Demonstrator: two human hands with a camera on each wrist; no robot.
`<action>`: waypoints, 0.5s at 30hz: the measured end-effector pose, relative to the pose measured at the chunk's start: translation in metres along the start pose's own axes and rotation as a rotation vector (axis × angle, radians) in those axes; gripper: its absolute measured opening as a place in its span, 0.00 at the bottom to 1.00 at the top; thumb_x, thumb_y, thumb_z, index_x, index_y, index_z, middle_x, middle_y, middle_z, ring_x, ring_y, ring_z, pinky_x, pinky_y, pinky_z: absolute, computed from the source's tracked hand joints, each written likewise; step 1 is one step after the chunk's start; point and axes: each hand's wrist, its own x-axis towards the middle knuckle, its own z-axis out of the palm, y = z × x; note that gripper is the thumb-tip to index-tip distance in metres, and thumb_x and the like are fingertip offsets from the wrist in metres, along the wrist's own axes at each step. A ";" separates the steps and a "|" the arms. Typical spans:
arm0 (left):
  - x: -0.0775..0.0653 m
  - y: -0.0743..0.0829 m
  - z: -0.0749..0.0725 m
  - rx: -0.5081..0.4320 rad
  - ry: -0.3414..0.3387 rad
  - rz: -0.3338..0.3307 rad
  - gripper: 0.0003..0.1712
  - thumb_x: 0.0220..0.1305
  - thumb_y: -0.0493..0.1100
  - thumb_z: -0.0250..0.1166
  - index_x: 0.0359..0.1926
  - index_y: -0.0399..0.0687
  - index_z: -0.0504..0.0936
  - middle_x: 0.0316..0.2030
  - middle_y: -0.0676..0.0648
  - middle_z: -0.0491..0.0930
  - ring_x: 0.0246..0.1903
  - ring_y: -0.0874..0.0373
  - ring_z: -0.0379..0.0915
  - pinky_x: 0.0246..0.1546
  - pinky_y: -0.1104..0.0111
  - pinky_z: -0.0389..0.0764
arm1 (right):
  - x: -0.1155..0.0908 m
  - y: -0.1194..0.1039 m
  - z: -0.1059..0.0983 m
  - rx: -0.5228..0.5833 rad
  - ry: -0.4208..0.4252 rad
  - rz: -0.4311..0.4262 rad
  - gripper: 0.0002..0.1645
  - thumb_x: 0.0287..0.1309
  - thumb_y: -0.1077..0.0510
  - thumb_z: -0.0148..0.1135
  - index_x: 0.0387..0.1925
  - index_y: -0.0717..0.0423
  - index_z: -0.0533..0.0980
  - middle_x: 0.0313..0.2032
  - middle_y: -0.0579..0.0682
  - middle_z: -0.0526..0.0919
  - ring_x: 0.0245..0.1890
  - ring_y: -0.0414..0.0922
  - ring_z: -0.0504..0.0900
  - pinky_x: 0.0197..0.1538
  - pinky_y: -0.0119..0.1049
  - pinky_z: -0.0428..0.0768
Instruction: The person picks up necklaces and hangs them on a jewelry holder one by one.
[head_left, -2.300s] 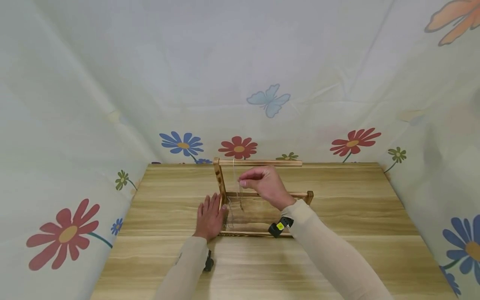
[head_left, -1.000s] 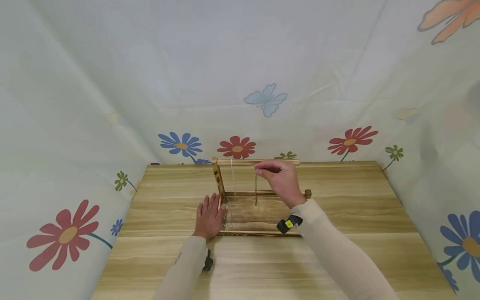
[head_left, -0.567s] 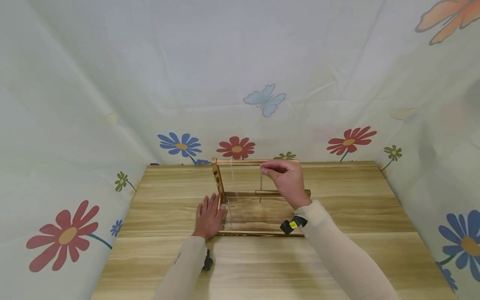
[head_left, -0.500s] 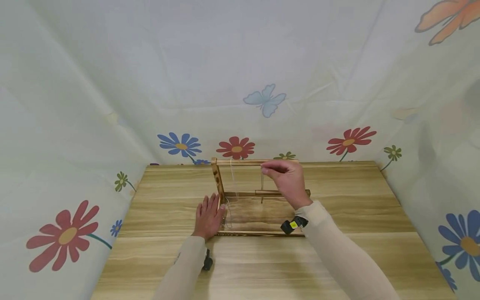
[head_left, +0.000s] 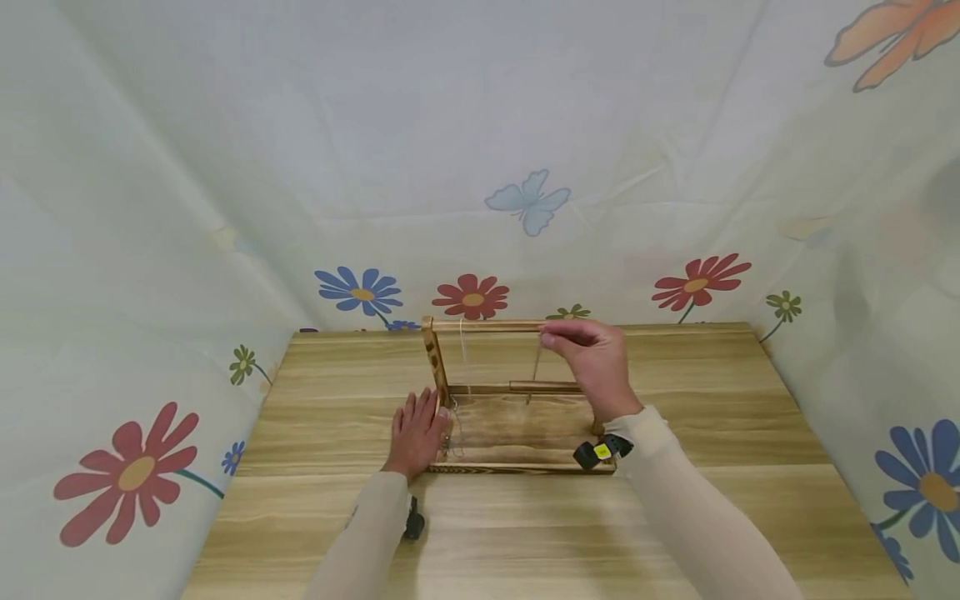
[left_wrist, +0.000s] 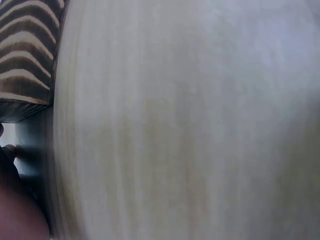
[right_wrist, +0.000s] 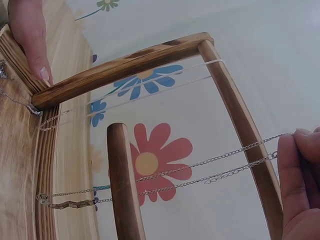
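My bare left hand [head_left: 415, 437] lies palm-down, fingers straight; my bare right hand [head_left: 597, 367] is raised, thumb and fingertips pinching.

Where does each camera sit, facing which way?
Head: on the head, facing forward and down at a jewelry stand; left hand and right hand show.
Left wrist: on that wrist, facing the tabletop; part of left hand shows.
Right wrist: on that wrist, facing the stand and chain necklace; both hands show.
Shared by head and right wrist: stand, necklace, hands.

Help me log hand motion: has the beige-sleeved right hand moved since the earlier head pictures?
Yes. In the head view, the right hand has moved rightward, farther from the brown wooden upright post at left.
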 end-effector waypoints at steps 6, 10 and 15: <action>0.002 0.002 0.001 -0.064 0.067 0.004 0.34 0.85 0.55 0.40 0.81 0.43 0.60 0.82 0.38 0.55 0.83 0.34 0.37 0.79 0.37 0.35 | 0.000 -0.002 -0.009 0.022 0.014 -0.020 0.11 0.59 0.70 0.73 0.43 0.75 0.86 0.38 0.51 0.93 0.35 0.36 0.91 0.44 0.32 0.89; 0.002 0.003 0.002 -0.058 0.091 0.004 0.33 0.85 0.55 0.41 0.80 0.43 0.62 0.81 0.38 0.57 0.82 0.34 0.40 0.79 0.37 0.37 | 0.000 -0.002 -0.016 0.020 0.016 -0.026 0.13 0.59 0.70 0.73 0.44 0.77 0.84 0.38 0.51 0.93 0.36 0.37 0.91 0.44 0.32 0.89; 0.000 0.007 0.001 -0.026 0.107 -0.004 0.32 0.85 0.54 0.42 0.79 0.43 0.64 0.80 0.38 0.59 0.82 0.33 0.43 0.78 0.36 0.41 | -0.001 -0.002 -0.026 -0.008 0.039 -0.019 0.14 0.60 0.68 0.73 0.44 0.76 0.84 0.37 0.43 0.93 0.36 0.36 0.91 0.44 0.31 0.89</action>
